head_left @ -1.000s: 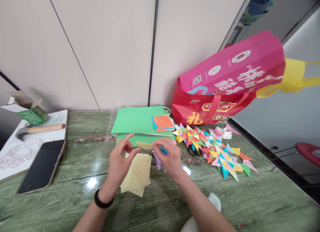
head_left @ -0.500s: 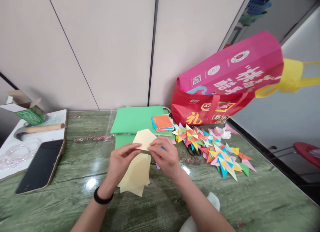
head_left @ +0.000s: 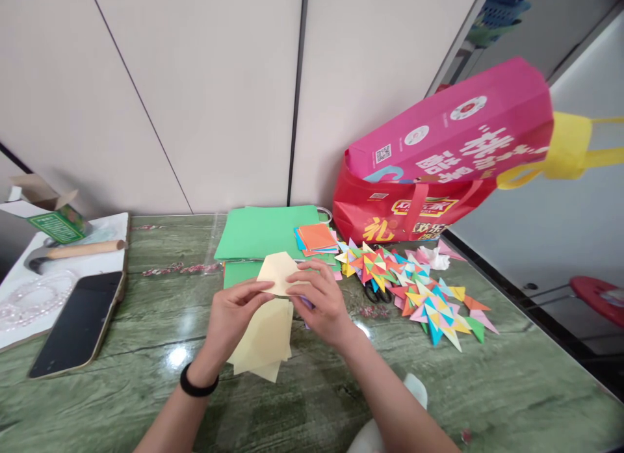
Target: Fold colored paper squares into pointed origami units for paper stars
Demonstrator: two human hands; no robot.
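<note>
A pale yellow sheet of paper (head_left: 277,271), folded so that its upper corners are cut off at a slant, is held up in front of me. My left hand (head_left: 234,310) pinches its lower left edge between thumb and fingers. On the right side, my right hand (head_left: 322,303) grips it, fingers lying across its face and partly covering it. Directly below, several loose pale yellow sheets (head_left: 263,342) lie overlapping on the table. Behind the held paper are a green stack of paper (head_left: 266,232) and a small pile of orange and blue squares (head_left: 316,238).
Colourful folded paper stars (head_left: 433,310) spread at the right, with black scissors (head_left: 377,293) partly under them. A red and pink gift bag (head_left: 414,173) stands behind. Left are a phone (head_left: 78,323), a wooden-handled tool (head_left: 82,249), clear beads (head_left: 36,300) and an opened box (head_left: 58,222).
My right hand's fingers have shifted slightly up and left, further over the paper's face. The left hand keeps its pinch, and the view has moved a little.
</note>
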